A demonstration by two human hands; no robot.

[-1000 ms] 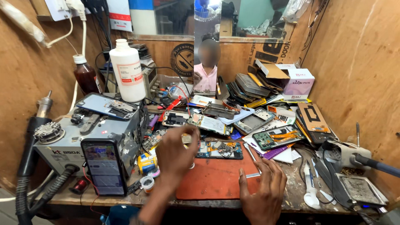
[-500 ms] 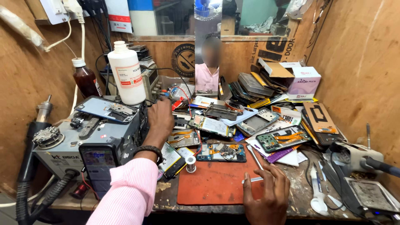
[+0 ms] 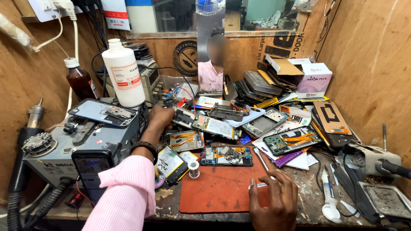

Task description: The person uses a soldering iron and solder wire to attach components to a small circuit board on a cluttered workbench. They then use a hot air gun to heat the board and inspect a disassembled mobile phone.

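Reaching across a crowded wooden worktop [image 3: 308,192], a person in a pink striped sleeve stretches the left hand [image 3: 161,116] to the back of the clutter, its curled fingers touching a small opened phone frame [image 3: 184,116]; whether they grip it cannot be told. The right hand [image 3: 274,199] rests flat and empty, fingers spread, on the edge of a rust-red rubber work mat [image 3: 218,190], apparently steadying the body. A stripped blue phone with exposed circuit board [image 3: 226,155] lies at the mat's far edge, kept within easy reach, beside a small spool of solder wire [image 3: 194,169].
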